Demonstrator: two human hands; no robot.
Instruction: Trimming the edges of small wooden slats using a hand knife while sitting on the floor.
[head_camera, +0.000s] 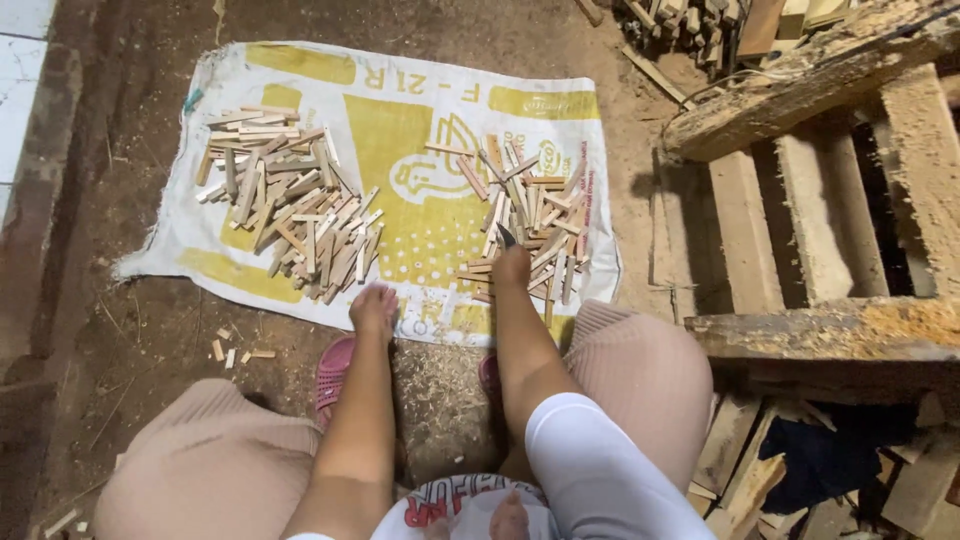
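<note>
Right hand, mid-frame, is clenched on a small dark blade at the right heap of short pale wooden sticks. Left hand curls loosely, empty, touching the white-and-yellow woven sack's lower edge.

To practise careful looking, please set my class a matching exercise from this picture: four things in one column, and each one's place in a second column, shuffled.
Column one:
1. left hand
2. right hand
3. left pile of wood sticks
4. wooden pallet

Column two:
A. on the dirt floor, right of the sack
B. at the near edge of the right pile of wood sticks, with a dark blade-like tip showing at the fingers
C. on the left half of the sack
D. at the sack's near edge, above a pink sandal

Pairs: 1-D, 2-B, 3-C, 4-A
</note>
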